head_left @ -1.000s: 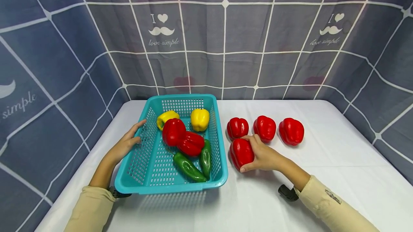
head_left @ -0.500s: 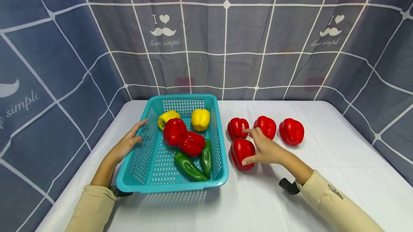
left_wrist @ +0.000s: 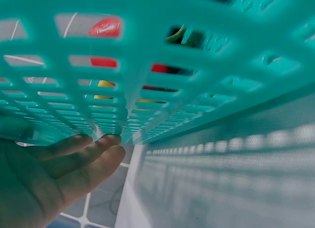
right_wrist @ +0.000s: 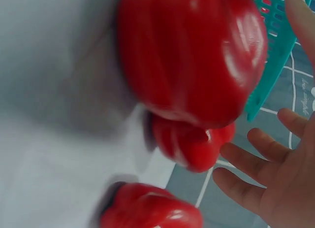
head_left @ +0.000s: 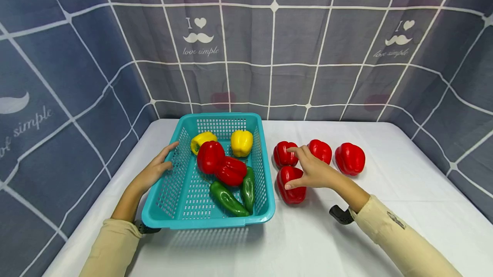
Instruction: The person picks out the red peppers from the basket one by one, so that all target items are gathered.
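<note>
My left hand point(head_left: 153, 171) holds the teal plastic basket point(head_left: 155, 202) at its left side, thumb and forefinger over the rim. In the left wrist view, three fingers point(left_wrist: 93, 171) lie fairly straight along the outside wall. To the basket's right, my right hand point(head_left: 317, 172) hovers with thumb and fingers spread around the nearest red bell pepper point(head_left: 291, 195). That pepper also fills the upper part of the right wrist view, with the fingers point(right_wrist: 246, 186) standing apart from it. Behind it are a second red bell pepper point(head_left: 284, 158), a third point(head_left: 319, 148) and another point(head_left: 349, 159).
Inside the basket are two yellow bell peppers, one left point(head_left: 199, 141) and one right point(head_left: 242, 143), two red bell peppers touching each other point(head_left: 210, 157), and two long green peppers point(head_left: 227, 200). A white cloth point(head_left: 308, 242) covers the table; grey checked curtains point(head_left: 246, 80) enclose it.
My right hand has let go of the nearest red bell pepper; its fingers have spread and risen slightly off it. The left hand stays on the basket. The head view has shifted slightly.
</note>
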A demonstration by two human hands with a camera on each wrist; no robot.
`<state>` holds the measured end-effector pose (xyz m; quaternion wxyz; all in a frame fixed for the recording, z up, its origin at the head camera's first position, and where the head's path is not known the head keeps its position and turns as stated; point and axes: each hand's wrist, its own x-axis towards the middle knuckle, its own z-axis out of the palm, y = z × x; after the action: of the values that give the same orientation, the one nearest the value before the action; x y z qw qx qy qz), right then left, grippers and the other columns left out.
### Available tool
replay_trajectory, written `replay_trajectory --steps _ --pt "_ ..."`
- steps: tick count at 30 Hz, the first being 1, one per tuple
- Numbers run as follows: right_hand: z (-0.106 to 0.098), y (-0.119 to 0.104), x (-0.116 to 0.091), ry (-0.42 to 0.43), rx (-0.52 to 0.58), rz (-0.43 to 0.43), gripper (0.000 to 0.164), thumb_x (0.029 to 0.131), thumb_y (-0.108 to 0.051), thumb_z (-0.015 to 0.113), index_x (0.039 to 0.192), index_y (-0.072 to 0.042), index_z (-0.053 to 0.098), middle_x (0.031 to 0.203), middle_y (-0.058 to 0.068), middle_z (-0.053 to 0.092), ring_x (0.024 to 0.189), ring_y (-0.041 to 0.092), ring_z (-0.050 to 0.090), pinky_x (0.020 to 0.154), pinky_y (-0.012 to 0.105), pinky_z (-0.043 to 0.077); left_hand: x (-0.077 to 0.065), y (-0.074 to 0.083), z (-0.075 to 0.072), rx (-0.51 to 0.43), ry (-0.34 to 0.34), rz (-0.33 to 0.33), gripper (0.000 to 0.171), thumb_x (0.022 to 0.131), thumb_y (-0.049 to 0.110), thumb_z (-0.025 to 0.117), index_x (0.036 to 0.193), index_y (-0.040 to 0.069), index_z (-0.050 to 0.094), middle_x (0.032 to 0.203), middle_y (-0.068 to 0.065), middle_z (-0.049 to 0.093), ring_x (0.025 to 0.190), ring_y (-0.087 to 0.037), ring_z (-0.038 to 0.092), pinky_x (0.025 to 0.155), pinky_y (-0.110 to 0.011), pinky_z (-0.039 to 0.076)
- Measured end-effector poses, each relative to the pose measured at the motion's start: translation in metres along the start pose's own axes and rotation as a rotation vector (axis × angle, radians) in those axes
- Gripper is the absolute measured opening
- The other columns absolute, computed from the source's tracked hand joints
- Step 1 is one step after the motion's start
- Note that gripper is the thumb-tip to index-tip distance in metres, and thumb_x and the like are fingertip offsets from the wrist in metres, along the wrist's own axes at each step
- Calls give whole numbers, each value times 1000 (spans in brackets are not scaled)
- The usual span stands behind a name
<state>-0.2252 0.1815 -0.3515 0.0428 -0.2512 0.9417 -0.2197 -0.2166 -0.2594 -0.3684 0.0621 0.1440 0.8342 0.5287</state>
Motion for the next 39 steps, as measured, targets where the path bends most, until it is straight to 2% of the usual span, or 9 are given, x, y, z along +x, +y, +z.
replay_trajectory --steps 5,17,23,28,33,39 --pt "-6 -10 12 4 -3 -45 99 60 -55 75 136 -10 30 119 14 41 105 28 49 71 38 53 -1 3 0 10 13 16 73 78 1 37 146 1 9 151 -23 -2 136 -43 -1 101 -62 9" --pt "-25 -35 40 -21 -61 -198 98 62 -50 76 139 -12 29 123 12 39 112 31 46 82 42 50 0 2 2 -3 11 19 73 79 -1 37 146 2 9 151 -23 -2 136 -43 0 101 -62 9" --pt "-30 -54 53 -31 -100 -229 93 66 -51 73 140 -13 29 128 14 39 107 28 51 83 41 50 0 2 1 -11 9 10 73 79 0 37 146 3 8 151 -23 -2 135 -42 2 101 -63 10" --pt "-23 -76 68 -66 -152 -234 94 68 -55 69 141 -14 28 131 15 38 108 30 51 87 44 47 -1 1 0 1 21 19 72 79 -1 36 145 0 9 151 -23 -1 136 -42 -2 102 -64 5" --pt "-9 -92 82 -140 -204 -217 88 70 -57 65 141 -18 29 131 13 39 111 29 50 89 44 46 -2 1 1 3 32 16 72 78 -1 37 145 0 9 151 -24 -1 136 -43 -1 102 -64 5" --pt "7 -104 92 -214 -255 -162 81 74 -57 60 140 -19 34 134 10 43 123 31 41 100 54 31 0 2 3 -11 28 16 72 79 -1 37 145 0 10 151 -24 -1 136 -43 0 103 -64 6"
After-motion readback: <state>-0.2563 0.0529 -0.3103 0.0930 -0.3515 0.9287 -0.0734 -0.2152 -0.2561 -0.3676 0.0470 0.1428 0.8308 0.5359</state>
